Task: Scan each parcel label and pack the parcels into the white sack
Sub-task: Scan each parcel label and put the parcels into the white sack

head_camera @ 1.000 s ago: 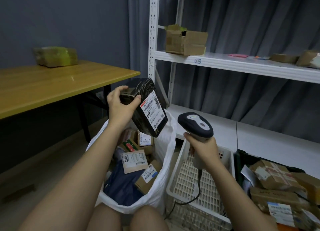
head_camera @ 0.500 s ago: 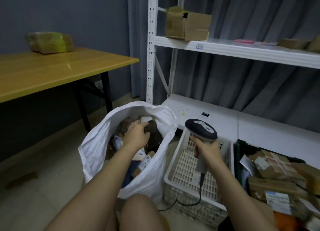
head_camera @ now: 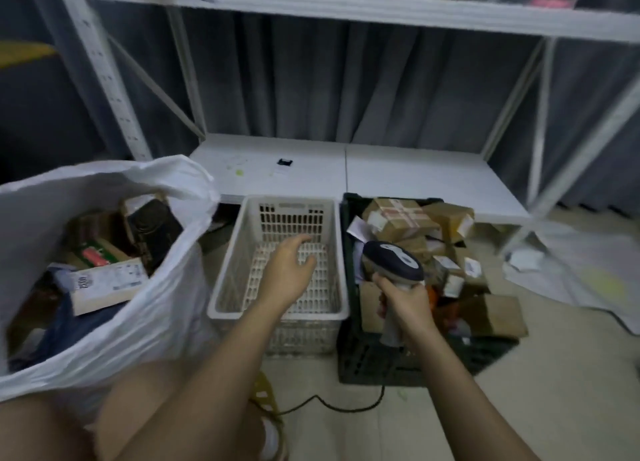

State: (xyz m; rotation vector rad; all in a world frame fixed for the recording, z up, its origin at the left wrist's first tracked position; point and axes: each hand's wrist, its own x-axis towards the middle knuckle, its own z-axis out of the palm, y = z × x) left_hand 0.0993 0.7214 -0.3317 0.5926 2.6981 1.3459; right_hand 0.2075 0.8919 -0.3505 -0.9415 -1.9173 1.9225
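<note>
Nearest, the right hand (head_camera: pixel 403 299) grips the scanner (head_camera: pixel 393 261) by its handle, head over the dark crate (head_camera: pixel 349 287) at right. The left hand (head_camera: pixel 289 272) hangs loose-fingered and holding nothing above the white basket (head_camera: pixel 277 313) in the middle. Left of it, the white sack (head_camera: pixel 152 322) — soft and floppy — holds parcels already. Farther right, cardboard parcels (head_camera: pixel 398 218) fill the crate — probably light and stiff; I would pinch one across its short sides, label up.

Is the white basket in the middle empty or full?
Empty: the white basket shows only its bare slotted bottom; the left hand hovers over it, holding nothing.
</note>
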